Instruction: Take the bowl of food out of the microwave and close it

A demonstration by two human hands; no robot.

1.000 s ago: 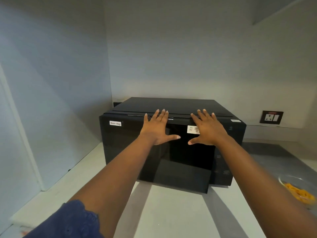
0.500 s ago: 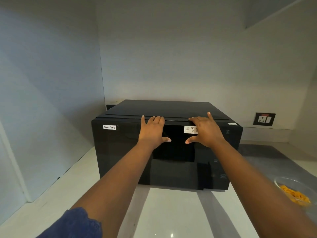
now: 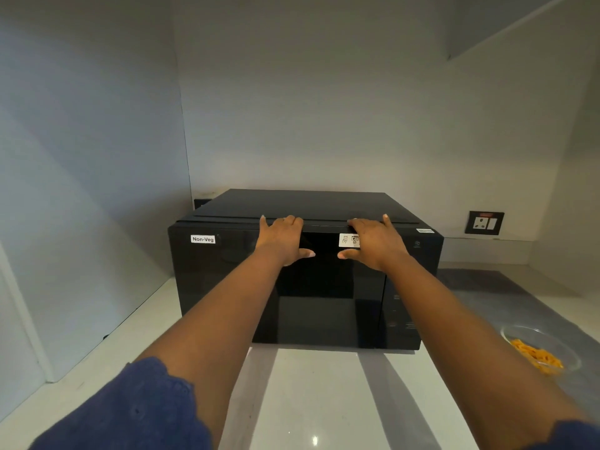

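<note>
A black microwave (image 3: 224, 280) with a "Non-Veg" label stands on the white counter against the back wall, its drop-down door upright and flush with the body. My left hand (image 3: 283, 239) and my right hand (image 3: 373, 239) lie flat on the door's upper part, fingers curled over its top edge, thumbs pointing toward each other. A clear glass bowl (image 3: 543, 349) with orange food sits on the counter at the right, outside the microwave, partly hidden by my right forearm.
The white counter (image 3: 311, 397) stretches in front of the microwave. A side wall (image 3: 81, 196) closes the left. A wall socket (image 3: 484, 223) sits at the back right. A grey mat (image 3: 487, 284) lies under the bowl area.
The door has swung up from partly lowered to flush with the microwave. Both hands rode up with it and their fingers now curl over its top edge.
</note>
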